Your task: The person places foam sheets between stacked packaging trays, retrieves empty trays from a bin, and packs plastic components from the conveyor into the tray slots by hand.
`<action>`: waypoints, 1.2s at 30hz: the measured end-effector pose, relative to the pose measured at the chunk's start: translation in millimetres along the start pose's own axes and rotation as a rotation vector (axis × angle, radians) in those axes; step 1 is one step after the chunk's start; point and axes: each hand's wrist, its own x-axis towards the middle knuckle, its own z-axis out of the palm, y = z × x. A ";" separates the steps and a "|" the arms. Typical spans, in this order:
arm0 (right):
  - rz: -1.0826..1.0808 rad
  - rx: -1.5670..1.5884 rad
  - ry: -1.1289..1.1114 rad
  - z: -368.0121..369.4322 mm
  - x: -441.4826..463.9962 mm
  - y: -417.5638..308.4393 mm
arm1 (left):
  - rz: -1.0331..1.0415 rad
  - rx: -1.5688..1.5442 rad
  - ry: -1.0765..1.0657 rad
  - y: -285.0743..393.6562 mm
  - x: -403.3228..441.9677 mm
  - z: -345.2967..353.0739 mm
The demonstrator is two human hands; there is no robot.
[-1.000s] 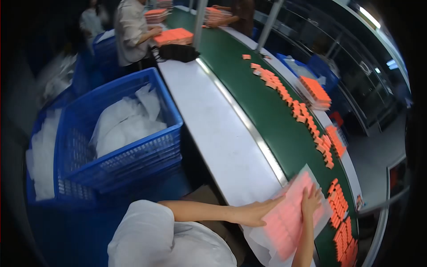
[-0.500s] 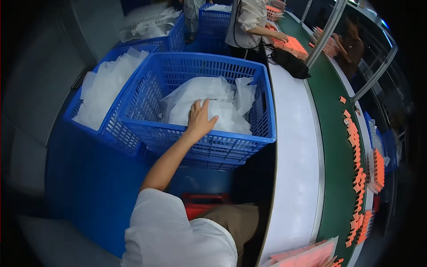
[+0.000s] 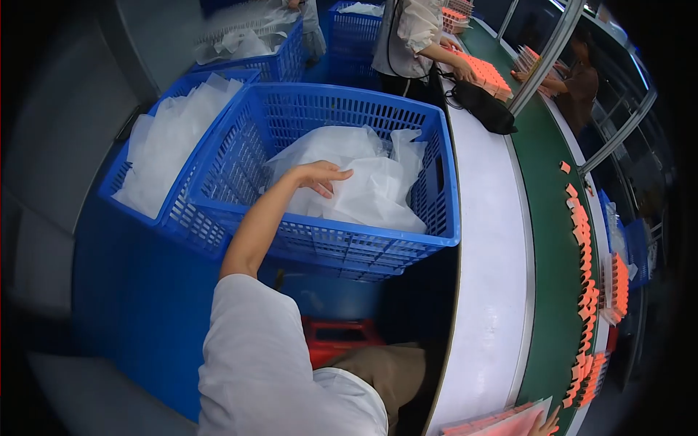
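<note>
My left hand (image 3: 320, 178) hovers over loose white translucent sheets (image 3: 363, 192) heaped in a blue slatted crate (image 3: 349, 231). Its fingers curl downward, apart from the extended thumb, and I see nothing held in them. At the bottom right edge, my right hand (image 3: 544, 424) is partly cut off by the frame. Its visible fingers are spread at the side of a stack of orange pieces (image 3: 472, 425) with a pale translucent sheet on top. Whether its palm presses on that stack is hidden.
A second blue crate (image 3: 136, 206) with white sheets (image 3: 171, 142) stands to the left. A white ledge (image 3: 491, 291) and green conveyor belt (image 3: 556, 291) run along the right, with orange pieces (image 3: 584, 269) on the belt. Co-workers handle orange trays (image 3: 488, 76) at the back. A red stool (image 3: 342, 336) is below.
My left hand has lifted off the sheets and shifted slightly left, its wrist bending. The sheets' folds have changed. At lower right, the covered orange stack sits lower, and more right-hand fingers show.
</note>
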 end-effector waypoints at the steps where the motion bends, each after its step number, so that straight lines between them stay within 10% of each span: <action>1: 0.115 -0.206 -0.121 -4.3 -0.4 -0.1 | -0.100 -0.057 0.000 7.2 -7.8 -0.6; 4: 0.235 -0.244 -0.236 -43.2 -5.6 -18.1 | 0.103 0.395 0.747 -46.5 26.7 -76.2; 6: 0.200 -0.150 -0.213 -65.9 -11.0 -22.5 | -0.155 0.844 1.109 -62.6 -5.2 -96.7; 11: 0.400 -0.277 -0.357 -21.9 1.1 8.9 | -0.709 0.837 0.778 -112.4 -27.3 -133.5; 13: 0.215 0.328 -0.067 49.3 -17.6 69.7 | -0.747 0.828 0.784 -129.0 -12.2 -135.8; 16: 0.294 0.389 -0.085 -17.7 -20.8 -23.1 | -0.425 0.664 0.673 -223.8 39.5 -179.7; 26: 0.447 0.593 0.049 -54.9 -60.2 -28.2 | 0.166 0.775 1.216 -51.1 -25.8 -126.7; 28: 0.455 0.640 0.080 -64.6 -71.8 -19.7 | 0.637 0.882 1.220 -33.2 -28.0 -130.3; 33: 0.349 0.747 0.320 -127.1 -83.5 -42.1 | 1.203 0.506 1.348 147.3 -173.5 43.1; 34: 0.341 0.792 0.345 -146.2 -85.6 -53.0 | 1.035 0.486 1.205 164.3 -192.4 67.5; 36: 0.304 0.899 0.376 -173.4 -90.1 -67.9 | 1.490 0.107 0.963 193.6 -203.3 119.6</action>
